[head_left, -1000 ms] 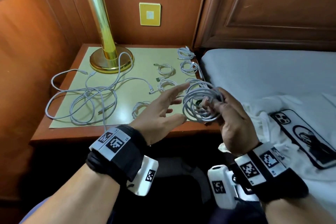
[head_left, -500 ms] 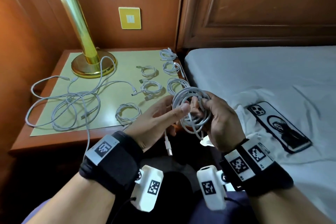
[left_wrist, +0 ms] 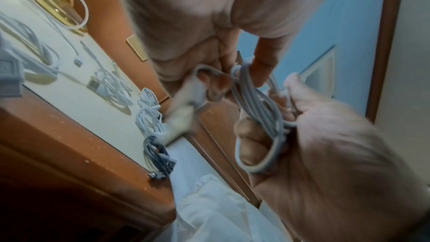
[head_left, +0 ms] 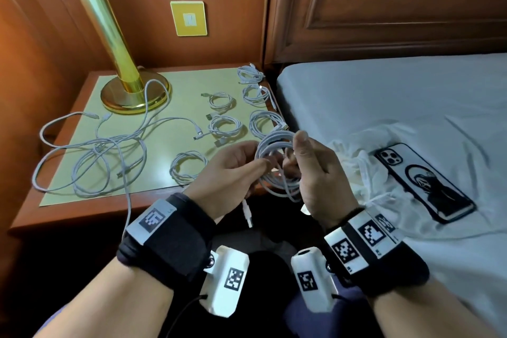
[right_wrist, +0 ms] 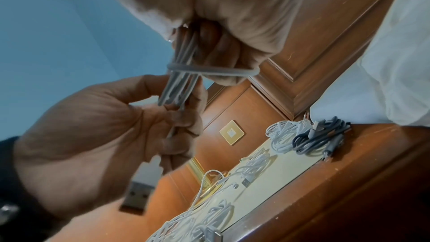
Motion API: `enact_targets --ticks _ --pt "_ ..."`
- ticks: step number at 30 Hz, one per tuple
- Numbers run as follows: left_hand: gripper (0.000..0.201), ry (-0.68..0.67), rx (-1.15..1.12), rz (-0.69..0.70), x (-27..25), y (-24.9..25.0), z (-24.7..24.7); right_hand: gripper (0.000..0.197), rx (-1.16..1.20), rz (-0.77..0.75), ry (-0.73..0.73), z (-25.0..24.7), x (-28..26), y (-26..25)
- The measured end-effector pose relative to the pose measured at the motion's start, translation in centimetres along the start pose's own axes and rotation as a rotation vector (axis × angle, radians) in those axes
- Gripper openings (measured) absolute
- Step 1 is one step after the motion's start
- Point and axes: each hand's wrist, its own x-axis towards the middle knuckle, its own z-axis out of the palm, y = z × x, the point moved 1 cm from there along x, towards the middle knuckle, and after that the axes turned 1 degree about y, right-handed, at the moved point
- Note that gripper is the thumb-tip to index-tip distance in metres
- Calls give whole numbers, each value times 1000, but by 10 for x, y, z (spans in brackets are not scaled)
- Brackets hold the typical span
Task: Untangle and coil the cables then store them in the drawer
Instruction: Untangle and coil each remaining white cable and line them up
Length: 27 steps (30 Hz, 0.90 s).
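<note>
A coiled white cable (head_left: 274, 145) hangs in the air in front of the nightstand (head_left: 68, 217), between both hands. My right hand (head_left: 299, 156) grips one side of the loops, its fingers curled through them (right_wrist: 221, 47). My left hand (head_left: 258, 164) pinches the cable's loose tail beside the coil (left_wrist: 256, 102). One turn of the tail lies across the bundle (right_wrist: 209, 71). The USB plug (head_left: 247, 214) dangles below my left hand (right_wrist: 93, 126). A loose tangle of white cables (head_left: 90, 156) sprawls over the left of the nightstand. No drawer shows.
Several small coiled cables (head_left: 225, 126) lie on the right half of the nightstand's yellow mat. A brass lamp (head_left: 131, 90) stands at the back left. On the bed (head_left: 384, 96) to the right lie a phone (head_left: 422, 181) and a white cloth (head_left: 365, 173).
My left hand, open a second ago, has closed on the cable's tail. Both hands and the coil have come nearer my body. The USB plug now hangs free.
</note>
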Motion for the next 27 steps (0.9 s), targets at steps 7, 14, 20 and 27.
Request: enact_targets --ticks 7,14,20,27 --pt "18 53 -115 63 1 0 6 39 -252 -91 130 -3 6 -1" --pt "19 34 59 188 3 1 20 47 -544 -204 320 -14 6 2" --pt "23 156 220 203 4 -4 28 27 -651 -380 374 -20 5 0" --pt "24 140 121 269 2 -1 26 51 -504 -141 319 -15 10 1"
